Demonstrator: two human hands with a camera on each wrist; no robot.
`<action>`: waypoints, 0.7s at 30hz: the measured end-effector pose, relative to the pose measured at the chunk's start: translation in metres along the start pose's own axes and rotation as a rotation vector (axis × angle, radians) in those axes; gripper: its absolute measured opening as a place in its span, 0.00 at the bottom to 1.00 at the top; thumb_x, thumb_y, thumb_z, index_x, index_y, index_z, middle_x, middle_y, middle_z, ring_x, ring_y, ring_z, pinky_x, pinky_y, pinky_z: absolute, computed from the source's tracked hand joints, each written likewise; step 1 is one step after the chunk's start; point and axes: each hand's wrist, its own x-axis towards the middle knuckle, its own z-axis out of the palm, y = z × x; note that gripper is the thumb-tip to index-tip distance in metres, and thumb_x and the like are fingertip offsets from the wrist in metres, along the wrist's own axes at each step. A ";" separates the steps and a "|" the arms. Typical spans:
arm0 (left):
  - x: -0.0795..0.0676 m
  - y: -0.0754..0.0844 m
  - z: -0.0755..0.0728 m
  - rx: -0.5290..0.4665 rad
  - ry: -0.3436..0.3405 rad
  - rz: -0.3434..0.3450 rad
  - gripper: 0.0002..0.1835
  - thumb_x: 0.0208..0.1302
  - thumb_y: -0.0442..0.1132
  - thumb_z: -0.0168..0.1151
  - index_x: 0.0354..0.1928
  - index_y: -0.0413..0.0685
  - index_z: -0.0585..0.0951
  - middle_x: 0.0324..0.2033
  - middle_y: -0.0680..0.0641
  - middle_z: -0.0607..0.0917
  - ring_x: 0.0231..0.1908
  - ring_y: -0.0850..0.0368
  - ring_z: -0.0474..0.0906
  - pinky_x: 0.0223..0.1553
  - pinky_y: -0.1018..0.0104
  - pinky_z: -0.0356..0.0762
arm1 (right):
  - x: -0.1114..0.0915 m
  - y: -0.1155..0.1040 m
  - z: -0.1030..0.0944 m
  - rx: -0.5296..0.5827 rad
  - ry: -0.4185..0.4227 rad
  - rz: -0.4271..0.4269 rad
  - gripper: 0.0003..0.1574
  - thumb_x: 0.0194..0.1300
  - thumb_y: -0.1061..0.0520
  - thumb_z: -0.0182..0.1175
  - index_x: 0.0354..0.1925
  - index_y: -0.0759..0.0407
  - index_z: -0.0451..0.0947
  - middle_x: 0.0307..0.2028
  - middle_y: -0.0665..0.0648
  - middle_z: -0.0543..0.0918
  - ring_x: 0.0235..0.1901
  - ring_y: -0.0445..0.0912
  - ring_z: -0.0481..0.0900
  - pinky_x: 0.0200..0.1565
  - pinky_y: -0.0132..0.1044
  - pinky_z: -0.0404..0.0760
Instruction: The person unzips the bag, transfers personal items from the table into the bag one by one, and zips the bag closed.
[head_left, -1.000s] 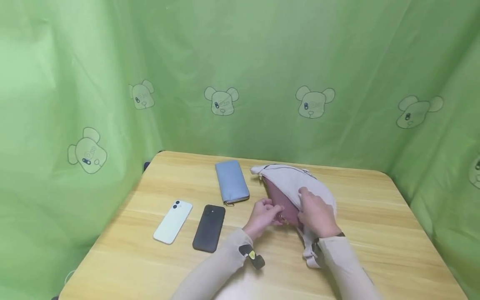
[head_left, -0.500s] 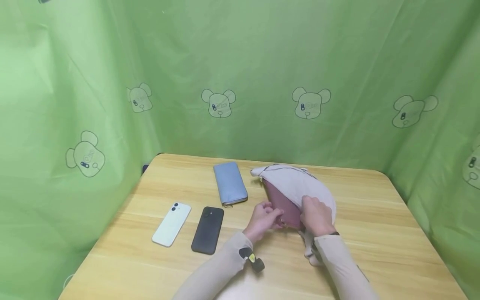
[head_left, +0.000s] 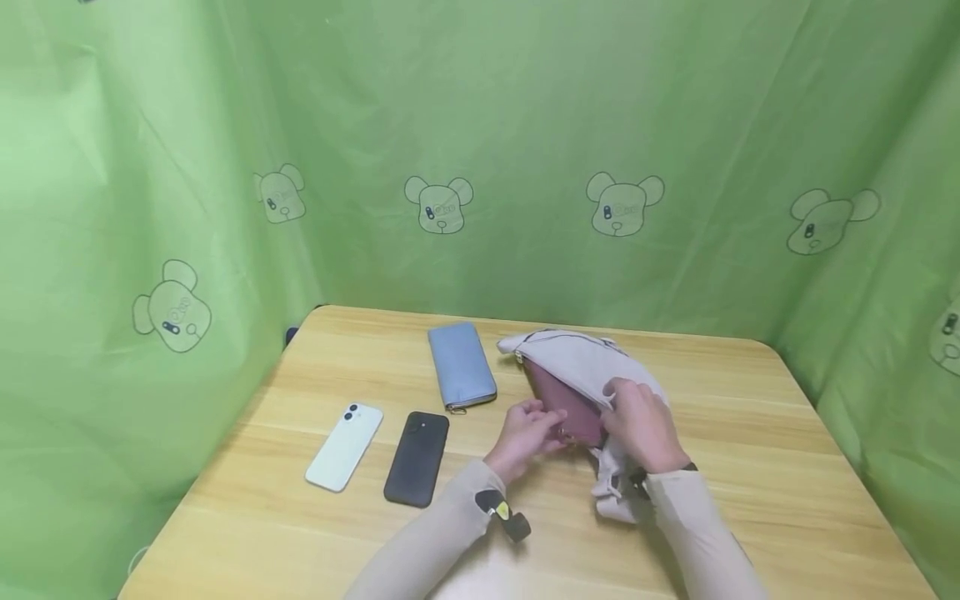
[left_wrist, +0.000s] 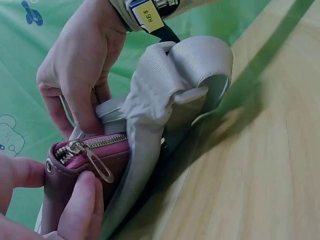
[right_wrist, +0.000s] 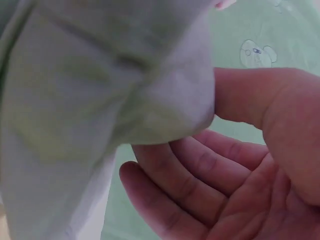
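Note:
A maroon zip wallet [head_left: 558,396] lies part way inside the mouth of a pale grey waist bag [head_left: 588,357] at the right of the table. My left hand [head_left: 525,435] pinches the wallet's near end between thumb and fingers. In the left wrist view, the wallet's metal zip pull [left_wrist: 100,166] hangs beside those fingers. With thumb and fingers, my right hand [head_left: 643,427] grips the bag's edge; the right wrist view shows the bag fabric [right_wrist: 165,107] between them. The wallet's far part is hidden by the bag. A bag strap [head_left: 618,492] hangs bunched under the right wrist.
Left of the bag lies a blue zip wallet [head_left: 462,365]. A black phone [head_left: 416,458] and a white phone [head_left: 345,447] lie nearer on the wooden table [head_left: 780,467]. Green curtain [head_left: 525,100] surrounds the table's back and sides.
The right hand has shifted slightly with the bag's edge, and the strap below it has bunched leftward. The left hand keeps its pinch on the maroon wallet. The phones and blue wallet stay put.

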 end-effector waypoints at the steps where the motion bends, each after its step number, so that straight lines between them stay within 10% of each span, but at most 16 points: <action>1: 0.000 -0.001 0.001 -0.014 -0.002 -0.002 0.34 0.65 0.35 0.69 0.68 0.29 0.66 0.48 0.37 0.85 0.41 0.53 0.88 0.46 0.63 0.92 | 0.000 -0.001 0.000 0.014 -0.009 -0.001 0.22 0.54 0.67 0.63 0.49 0.73 0.81 0.37 0.70 0.89 0.34 0.60 0.87 0.37 0.56 0.87; 10: -0.002 -0.006 0.003 -0.037 -0.015 -0.015 0.37 0.66 0.33 0.68 0.70 0.27 0.62 0.50 0.35 0.84 0.45 0.51 0.88 0.50 0.61 0.90 | 0.000 -0.006 0.003 0.087 -0.042 -0.031 0.22 0.57 0.66 0.64 0.51 0.71 0.80 0.38 0.71 0.89 0.30 0.54 0.88 0.28 0.40 0.85; 21: 0.002 -0.007 0.004 -0.163 0.008 -0.027 0.39 0.66 0.34 0.67 0.72 0.24 0.59 0.55 0.34 0.82 0.48 0.50 0.88 0.53 0.61 0.90 | -0.002 -0.017 0.009 0.002 -0.024 -0.037 0.11 0.69 0.58 0.63 0.28 0.59 0.78 0.24 0.55 0.81 0.25 0.49 0.77 0.26 0.42 0.77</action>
